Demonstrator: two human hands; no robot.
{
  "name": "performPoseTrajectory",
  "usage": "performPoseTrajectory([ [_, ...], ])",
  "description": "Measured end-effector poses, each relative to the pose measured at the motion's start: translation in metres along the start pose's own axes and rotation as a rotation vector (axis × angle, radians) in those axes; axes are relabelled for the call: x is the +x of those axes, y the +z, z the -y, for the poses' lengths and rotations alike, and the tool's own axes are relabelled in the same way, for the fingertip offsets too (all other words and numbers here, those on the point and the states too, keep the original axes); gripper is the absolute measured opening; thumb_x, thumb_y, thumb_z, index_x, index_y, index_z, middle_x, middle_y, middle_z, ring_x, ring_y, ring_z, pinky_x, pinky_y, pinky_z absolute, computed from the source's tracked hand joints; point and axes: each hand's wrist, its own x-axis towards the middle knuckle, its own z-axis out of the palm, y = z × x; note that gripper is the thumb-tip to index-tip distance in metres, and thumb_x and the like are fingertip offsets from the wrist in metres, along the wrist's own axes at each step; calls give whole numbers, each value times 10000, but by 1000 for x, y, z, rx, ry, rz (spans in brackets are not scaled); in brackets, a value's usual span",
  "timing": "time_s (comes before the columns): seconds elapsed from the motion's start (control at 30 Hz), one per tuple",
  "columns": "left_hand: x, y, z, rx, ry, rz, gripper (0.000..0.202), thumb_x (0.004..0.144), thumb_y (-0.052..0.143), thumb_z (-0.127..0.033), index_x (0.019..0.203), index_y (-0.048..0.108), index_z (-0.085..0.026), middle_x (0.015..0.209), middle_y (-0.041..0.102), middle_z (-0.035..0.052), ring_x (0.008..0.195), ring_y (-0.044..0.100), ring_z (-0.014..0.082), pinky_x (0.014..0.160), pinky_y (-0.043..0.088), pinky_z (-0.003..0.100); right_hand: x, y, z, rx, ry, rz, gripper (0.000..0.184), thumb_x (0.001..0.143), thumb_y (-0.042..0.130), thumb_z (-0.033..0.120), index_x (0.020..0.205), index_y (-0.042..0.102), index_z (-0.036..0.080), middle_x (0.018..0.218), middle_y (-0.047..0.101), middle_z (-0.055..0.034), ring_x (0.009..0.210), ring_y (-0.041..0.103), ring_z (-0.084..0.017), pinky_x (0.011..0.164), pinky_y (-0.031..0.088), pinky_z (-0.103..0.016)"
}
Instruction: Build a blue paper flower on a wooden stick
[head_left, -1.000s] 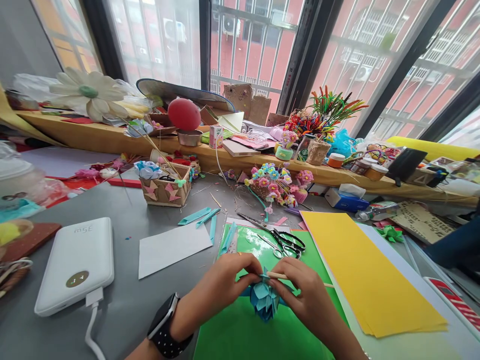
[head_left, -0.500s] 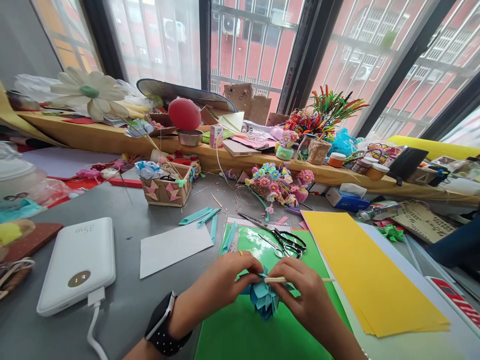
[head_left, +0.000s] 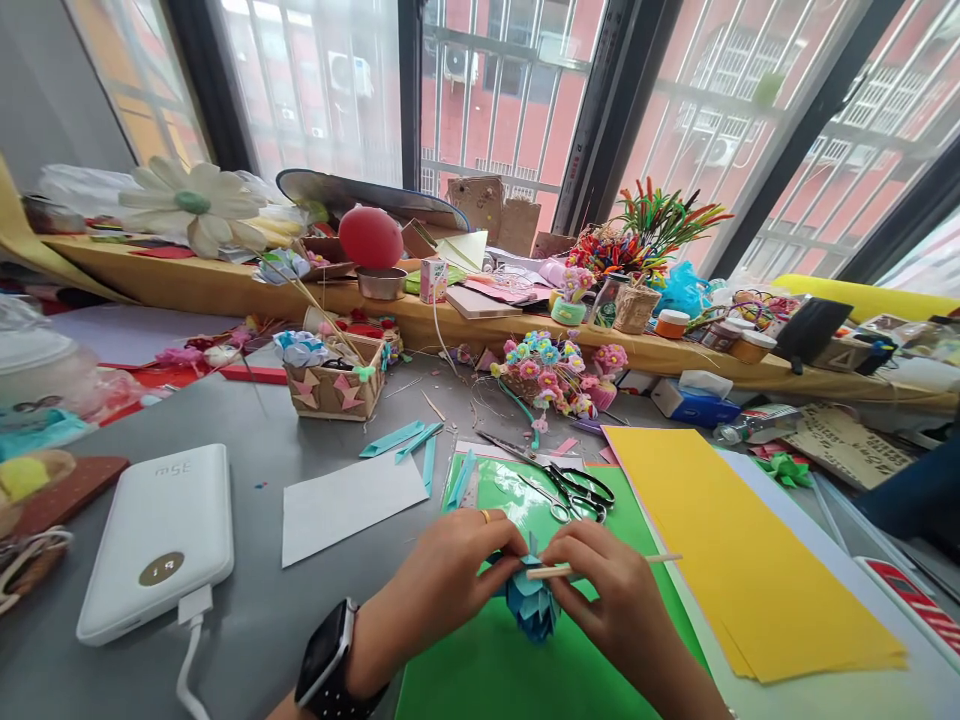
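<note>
A blue paper flower [head_left: 534, 606] with layered, pointed petals hangs between my hands above a green sheet [head_left: 472, 672]. My left hand [head_left: 474, 560], with a ring and a watch on the wrist, pinches the flower's upper left side. In my right hand [head_left: 606, 580] is a thin wooden stick [head_left: 663, 558], held roughly level, its left end over the flower's top. The right fingertips also lie against the flower's petals. Just beyond the hands rest black-handled scissors [head_left: 589, 490] and a smaller pair beside them. Folded light-blue paper strips [head_left: 394, 438] lie to the left.
A white card [head_left: 352, 512] and a white power bank [head_left: 161, 540] with a cable lie on the left. Yellow paper sheets [head_left: 750, 560] are on the right. Behind stand a cardboard basket [head_left: 337, 388], small crochet-like flowers [head_left: 544, 365] and a cluttered ledge [head_left: 480, 325].
The hands and flower stay together, with only slight shifts. The stick has shifted slightly in the right fingers, and the left wrist has turned so more of the watch face shows.
</note>
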Motion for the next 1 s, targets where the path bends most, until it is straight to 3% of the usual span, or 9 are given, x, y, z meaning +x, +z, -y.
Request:
performPoseTrajectory([
  [0.23, 2, 1, 2, 144, 45, 46, 119, 795, 524, -120, 815, 616, -194, 751, 661, 13, 685, 577, 160, 602, 366, 234, -1, 0, -2, -35, -32, 9, 171, 808, 440, 120, 734, 578, 190, 687, 613, -39, 642, 571, -171, 537, 442, -244],
  [0.47, 0, 4, 0, 199, 78, 20, 104, 790, 515, -136, 758, 599, -188, 705, 648, 13, 638, 555, 157, 574, 349, 240, -5, 0, -11, -28, 5, 148, 129, 848, 476, 186, 768, 576, 195, 724, 617, -28, 672, 566, -162, 569, 434, -242],
  [0.67, 0, 5, -2, 103, 43, -9, 122, 753, 515, -103, 765, 600, -189, 715, 650, 10, 654, 553, 156, 595, 358, 239, -2, -3, -5, -17, -57, 57, 174, 846, 451, 167, 723, 571, 189, 674, 611, -35, 623, 560, -159, 525, 415, -229],
  [0.8, -1, -10, -4, -109, 24, 45, 85, 734, 548, -115, 740, 608, -174, 721, 651, 6, 676, 558, 145, 637, 373, 232, 2, -8, 1, 106, -83, 9, 190, 860, 473, 219, 712, 590, 190, 658, 614, -32, 601, 556, -147, 521, 414, -225],
  [0.87, -1, -19, -4, -323, 14, 102, 76, 755, 584, -224, 753, 625, -160, 741, 662, 19, 700, 571, 148, 674, 393, 233, 3, -12, 3, 242, -63, 2, 172, 853, 500, 240, 732, 610, 186, 672, 624, -34, 616, 568, -143, 539, 427, -223],
  [0.93, 0, -24, -2, -606, -4, 202, 222, 769, 577, -358, 767, 638, -144, 758, 670, 40, 708, 587, 155, 691, 416, 237, 3, -15, 5, 373, -28, 2, 161, 847, 513, 243, 749, 625, 182, 686, 630, -36, 633, 580, -138, 557, 440, -219],
  [1.0, 2, -23, 0, -874, -108, 203, 374, 842, 429, -449, 779, 624, -137, 689, 653, 38, 666, 587, 149, 652, 431, 244, 2, -16, 7, 463, 15, 2, 153, 842, 523, 245, 757, 634, 183, 694, 629, -35, 647, 586, -136, 574, 447, -219],
])
